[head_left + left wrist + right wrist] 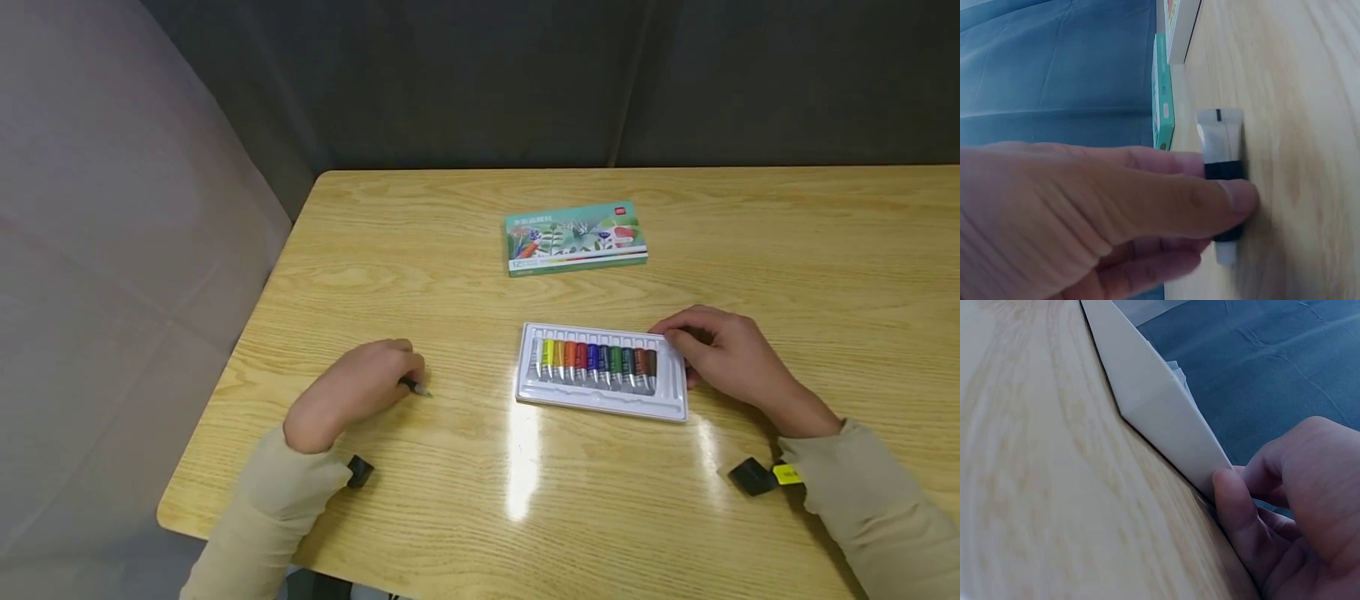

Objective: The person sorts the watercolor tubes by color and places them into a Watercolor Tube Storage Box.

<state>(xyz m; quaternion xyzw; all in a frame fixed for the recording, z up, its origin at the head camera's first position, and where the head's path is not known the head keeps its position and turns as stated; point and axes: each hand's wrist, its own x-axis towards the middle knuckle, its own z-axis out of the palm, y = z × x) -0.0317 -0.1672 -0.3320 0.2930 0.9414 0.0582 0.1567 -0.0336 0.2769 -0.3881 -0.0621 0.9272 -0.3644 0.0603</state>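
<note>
My left hand [360, 387] pinches a small paint tube [1222, 170] between thumb and fingers, close over the table. In the left wrist view the tube has a black band, a silvery flat end and a white cap. To the right lies a white plastic tray [600, 407] with a row of colored paint tubes [592, 358], from white and yellow through red, blue and green to brown. At the tray's far right corner my right hand [731, 358] grips the edge. The right wrist view shows the thumb [1232, 494] against the tray's side wall.
A teal paint box [577, 237] with a floral print lies behind the tray. The wooden table [390, 267] ends at a dark curtain [480, 83] at the back and a pale grey cloth [112, 250] on the left.
</note>
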